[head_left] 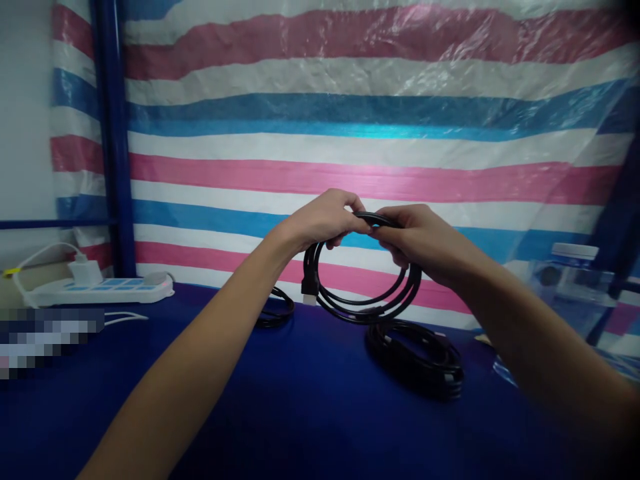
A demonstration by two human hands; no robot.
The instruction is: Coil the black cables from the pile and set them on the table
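A dark blue cloth covers the table (310, 400), which fills the lower half of the frame. Behind it hangs a plastic sheet (360, 107) striped in pink, white and blue, and a blue post (113, 133) stands upright at the upper left, with a pale wall to its left.

At the middle of the frame both hands hold a coiled black cable (363, 293) in the air above the table. The left hand (325, 220) and the right hand (420, 240) meet at the top of the coil, with the fingers of each closed around the bundled strands. The coil hangs down from the grip as a rough ring, its flat face turned toward the camera and its long axis running side to side. A plug end (309, 288) hangs at the coil's left edge, pointing down.

Just below the held coil, a larger bundle of black cable (417, 360) lies flat on the table, right of centre. A smaller black coil (277, 312) lies farther back, partly hidden behind the left forearm.

At the left edge a white power strip (107, 288) rests on the table with a white charger (86, 270) plugged in. At the right edge stands a clear plastic tub (575, 287) with a pale lid; what it holds cannot be made out.
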